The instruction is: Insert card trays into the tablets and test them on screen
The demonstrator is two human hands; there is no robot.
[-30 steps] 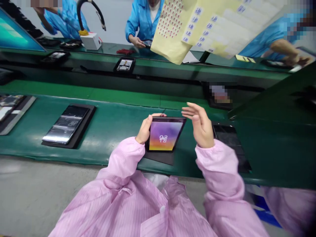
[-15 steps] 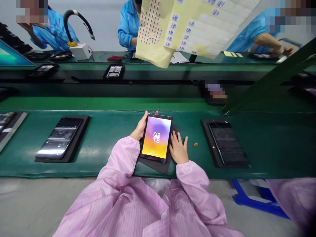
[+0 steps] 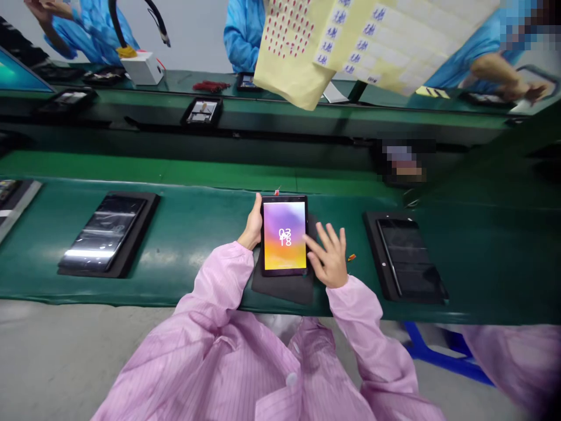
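A lit tablet (image 3: 284,237) with a purple-to-orange screen and white clock digits is tilted up over a dark foam pad (image 3: 283,288). My left hand (image 3: 253,223) grips its left edge, thumb along the frame and the other fingers hidden behind it. My right hand (image 3: 329,254) is at the right edge with fingers spread, the index fingertip at the screen's right border; whether it touches the glass I cannot tell. Just right of that hand lies a small orange-yellow piece (image 3: 352,257). A red-and-white tag (image 3: 276,192) shows above the tablet's top edge.
Dark tablets on black pads lie to the left (image 3: 105,234) and to the right (image 3: 409,257) on the green bench (image 3: 197,216). Yellow paper sheets (image 3: 302,76) hang ahead. Beyond, people in blue work at another bench. A blue stool (image 3: 442,356) stands below right.
My right hand has lifted from flat beside the tablet, its fingers now spread with the index at the screen edge. The tablet has straightened slightly. The camera view has shifted.
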